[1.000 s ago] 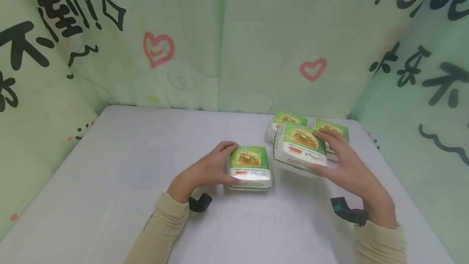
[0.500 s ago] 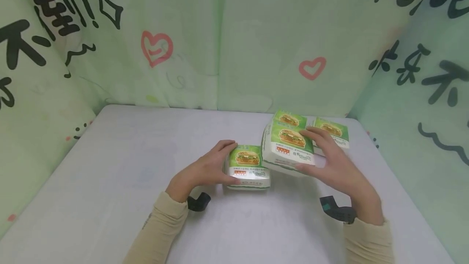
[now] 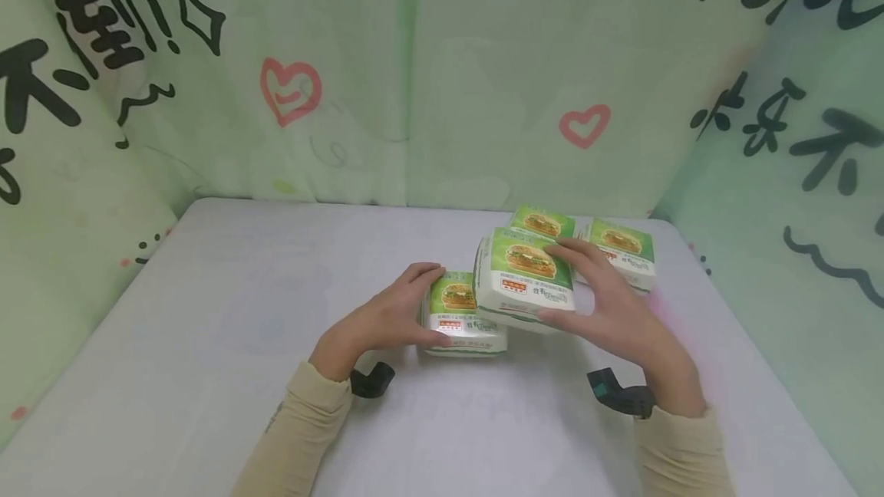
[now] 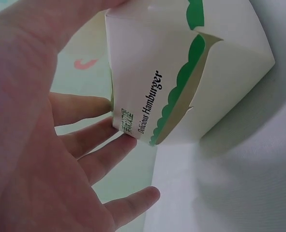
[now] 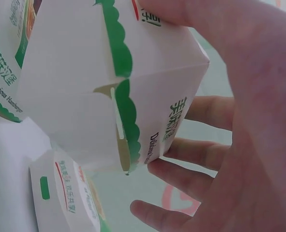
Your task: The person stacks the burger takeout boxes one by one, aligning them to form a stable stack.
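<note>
In the head view, two green-and-white hamburger boxes are in hand near the middle of the white table. My left hand holds one hamburger box by its left side, thumb at the front edge and fingers at the back. My right hand grips a second hamburger box from its right side, raised and slightly tilted. This raised box overlaps the right part of the left one in the head view. In the left wrist view, fingertips touch the edge of the box wall. The right wrist view shows the raised box's white side up close.
Behind the raised box stand two more hamburger boxes: one at the back, partly covered, and another to its right. The white table ends at green curtains with black writing and red hearts.
My right hand has moved left with its hamburger box, from in front of the back boxes to partly over the left box. The left hand keeps its hold in place.
</note>
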A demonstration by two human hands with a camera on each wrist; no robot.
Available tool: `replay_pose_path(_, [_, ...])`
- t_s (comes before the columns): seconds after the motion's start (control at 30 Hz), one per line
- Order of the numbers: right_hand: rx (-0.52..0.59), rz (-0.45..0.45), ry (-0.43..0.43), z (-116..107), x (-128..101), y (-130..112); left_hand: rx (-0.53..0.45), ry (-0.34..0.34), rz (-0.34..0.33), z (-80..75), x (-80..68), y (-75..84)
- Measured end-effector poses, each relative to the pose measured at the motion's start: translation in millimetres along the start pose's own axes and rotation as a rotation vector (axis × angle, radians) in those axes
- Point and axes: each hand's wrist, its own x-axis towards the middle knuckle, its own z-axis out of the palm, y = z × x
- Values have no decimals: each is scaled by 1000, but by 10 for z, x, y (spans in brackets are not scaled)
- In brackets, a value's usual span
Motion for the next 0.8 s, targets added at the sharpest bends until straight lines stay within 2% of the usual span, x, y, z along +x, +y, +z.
replay_pose_path(0.47, [19,-112,52,143,63,-70,-33,-5,-12,-20,-15,-12])
replay_pose_path(0.67, [26,-144,32,223,87,-98,-61,-16,-37,-14,-4,-20])
replay_pose_path(0.8, [26,-169,25,265,106,-123,-75,-1,-18,-18,7,-28])
